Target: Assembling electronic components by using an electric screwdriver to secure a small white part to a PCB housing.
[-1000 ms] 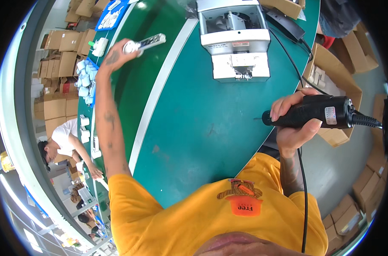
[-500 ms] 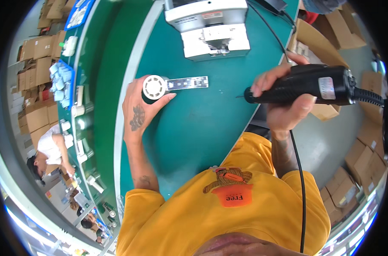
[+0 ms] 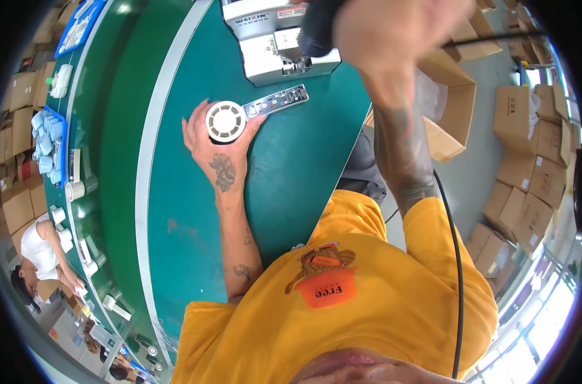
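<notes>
Left hand: fingers curled around the round end of the white device, thumb on the side nearest the strip; from my end, I read that side hold as a way to steady it without covering its top.
White device: over the table, below the machine, slotted face toward my camera; I can't tell whether it rests on the table or hangs just above.
Circuit strip: sticks out to the right past the thumb, board side up, its length left bare by the grip.
Right hand: blurred on my feed but closed around a black tool; I can't make out single fingers.
Machine: white and grey, just beyond the strip, probably set there for easy reach; the tool overlaps its front, contact unclear to me.
Blue tray: pale blue parts inside, across the green belt.
</notes>
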### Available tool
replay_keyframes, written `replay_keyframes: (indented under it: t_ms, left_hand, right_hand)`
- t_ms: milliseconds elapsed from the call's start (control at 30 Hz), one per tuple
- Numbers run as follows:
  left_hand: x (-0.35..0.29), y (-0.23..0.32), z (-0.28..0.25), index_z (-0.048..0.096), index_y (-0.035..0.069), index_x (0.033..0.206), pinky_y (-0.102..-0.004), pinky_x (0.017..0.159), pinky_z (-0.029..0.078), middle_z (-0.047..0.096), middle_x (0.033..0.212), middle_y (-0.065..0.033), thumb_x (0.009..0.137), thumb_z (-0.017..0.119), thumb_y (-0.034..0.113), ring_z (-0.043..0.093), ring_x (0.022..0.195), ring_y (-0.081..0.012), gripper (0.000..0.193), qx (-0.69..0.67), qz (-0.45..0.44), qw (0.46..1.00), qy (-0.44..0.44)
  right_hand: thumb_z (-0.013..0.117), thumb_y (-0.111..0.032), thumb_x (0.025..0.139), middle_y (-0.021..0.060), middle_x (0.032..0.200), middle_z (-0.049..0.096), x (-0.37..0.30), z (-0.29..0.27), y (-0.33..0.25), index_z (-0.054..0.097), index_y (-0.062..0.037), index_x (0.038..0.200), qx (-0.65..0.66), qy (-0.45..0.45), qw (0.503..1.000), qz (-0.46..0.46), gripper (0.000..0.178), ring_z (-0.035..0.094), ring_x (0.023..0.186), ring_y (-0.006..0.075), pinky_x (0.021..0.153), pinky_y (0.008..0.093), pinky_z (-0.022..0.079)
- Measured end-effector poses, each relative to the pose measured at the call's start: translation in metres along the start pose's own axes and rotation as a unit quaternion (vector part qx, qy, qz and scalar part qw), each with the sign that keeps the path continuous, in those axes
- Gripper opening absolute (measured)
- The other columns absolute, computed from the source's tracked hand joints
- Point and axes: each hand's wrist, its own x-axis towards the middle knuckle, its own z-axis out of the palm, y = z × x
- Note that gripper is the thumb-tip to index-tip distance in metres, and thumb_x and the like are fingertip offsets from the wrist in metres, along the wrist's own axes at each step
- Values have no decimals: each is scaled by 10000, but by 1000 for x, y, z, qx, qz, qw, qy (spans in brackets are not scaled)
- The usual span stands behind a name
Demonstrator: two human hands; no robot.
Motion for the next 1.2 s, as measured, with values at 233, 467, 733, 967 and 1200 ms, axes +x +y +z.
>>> replay_keyframes:
  t_ms: [233, 467, 733, 967, 1200]
  left_hand:
    - [-2, -4, -7, 694, 50, 1054, -559, 1180, 324, 695, 1090, -86, 610, 998, 341, 609, 1099, -304, 611, 21, 5, 1000, 11]
    - [-2, -5, -7, 697, 48, 1064, -557, 1170, 329, 695, 1096, -85, 609, 999, 336, 601, 1127, -300, 618, 13, -11, 1000, 14]
    - [0, -7, -11, 694, 19, 1070, -455, 1059, 467, 678, 1147, -142, 647, 991, 307, 611, 1102, -334, 592, 27, -9, 1000, -4]
    - [0, -10, -10, 693, 19, 1087, -468, 1080, 457, 681, 1147, -145, 645, 994, 313, 618, 1099, -333, 610, 35, 16, 999, -16]
    - [-1, -11, -7, 690, 53, 1064, -558, 1152, 364, 708, 1091, -90, 606, 1001, 364, 616, 1114, -317, 635, 8, 4, 1000, 9]
  right_hand:
    - [728, -253, 996, -5, 726, 645, -6, 25, 47, 652, 43, 1059, -170, -45, 982, -72, 312, 549, 640, 45, 580, 212, 438]
    - [724, -247, 994, -12, 768, 644, -28, 18, 21, 646, 15, 1077, -197, -52, 979, 5, 286, 540, 673, 40, 595, 212, 421]
    - [644, -306, 1045, -36, 695, 578, -44, 10, 23, 603, -23, 1005, -137, 11, 983, 118, 289, 510, 558, 34, 517, 204, 395]
    - [634, -342, 1050, -22, 727, 589, -48, 8, 24, 602, -11, 1028, -143, 21, 976, 160, 333, 527, 566, 38, 517, 205, 407]
    - [611, -385, 1057, 19, 779, 601, -47, 4, 29, 599, 0, 1048, -156, 41, 981, 112, 385, 552, 570, 60, 519, 223, 435]
